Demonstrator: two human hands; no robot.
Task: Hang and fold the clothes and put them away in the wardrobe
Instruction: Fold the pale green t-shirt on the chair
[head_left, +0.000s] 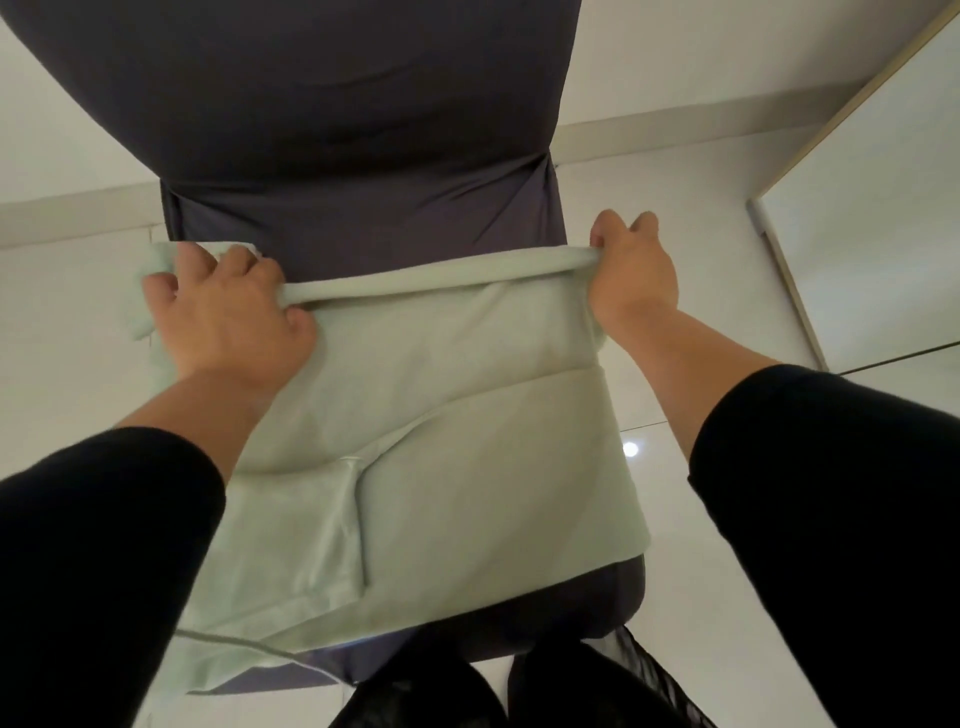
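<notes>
A pale green garment (447, 441) lies partly folded on the seat of a chair with a dark grey cover (332, 104). Its far edge is rolled into a thick fold. My left hand (228, 312) grips the left end of that fold, with a bunch of the cloth sticking out past the fingers. My right hand (631, 270) pinches the right end of the same fold. Both arms wear black sleeves. The near edge of the garment hangs over the seat front.
The chair back rises straight ahead. A glossy white tiled floor (691, 571) surrounds the chair. A white wardrobe door or panel with a light trim (872, 234) stands at the right. My dark-clad legs (519, 696) show at the bottom.
</notes>
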